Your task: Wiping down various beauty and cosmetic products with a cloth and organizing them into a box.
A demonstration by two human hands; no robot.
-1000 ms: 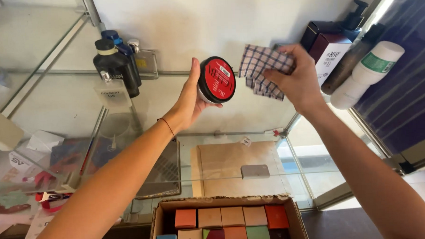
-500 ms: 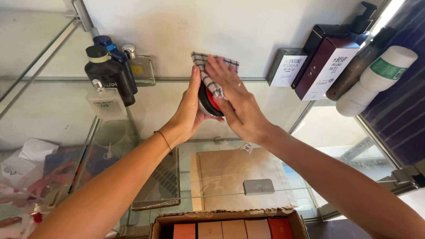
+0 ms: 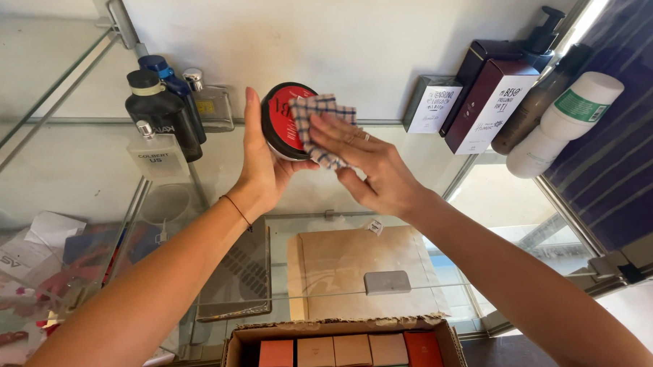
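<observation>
Glass shelves (image 3: 65,164) run along a pale wall, with dark bottles (image 3: 161,110) standing near the left rear edge and boxes (image 3: 483,98) and a white tube (image 3: 563,124) toward the right rear corner. Held up in front of the middle shelf, the round red-lidded tin (image 3: 279,120) sits in the left hand (image 3: 262,164), whose fingers curl closed around its rim. The right hand (image 3: 373,167) presses a checked cloth (image 3: 317,126) flat against the tin's lid, fingers spread. Wiping well seems to call for a steady grip and even pressure across the whole lid. A cardboard box (image 3: 238,353) of coloured blocks lies below.
</observation>
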